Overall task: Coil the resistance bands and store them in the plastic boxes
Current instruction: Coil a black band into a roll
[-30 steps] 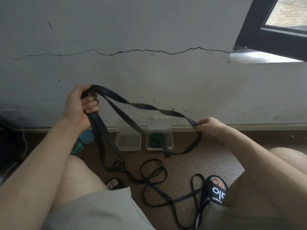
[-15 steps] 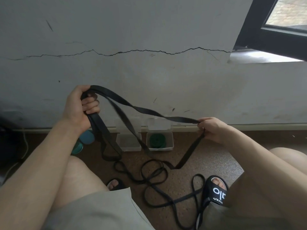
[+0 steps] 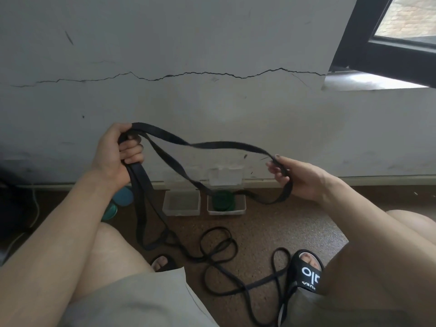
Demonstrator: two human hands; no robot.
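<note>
A cracked grey wall (image 3: 212,43) rises behind a brown floor (image 3: 271,230) where two plastic boxes stand side by side: the right box (image 3: 240,206) already holds a coiled green band (image 3: 223,199), the left box (image 3: 181,205) looks empty. The black band (image 3: 212,145) is only partly gathered. The left hand (image 3: 115,152) grips several loops in a fist; the right hand (image 3: 295,178) pinches the next stretch, fingers loosely curled. Long slack trails on the floor, so coiling and boxing remain.

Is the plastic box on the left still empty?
Yes: the left plastic box shows only its bare bottom, while the right plastic box holds a coiled green band.
</note>
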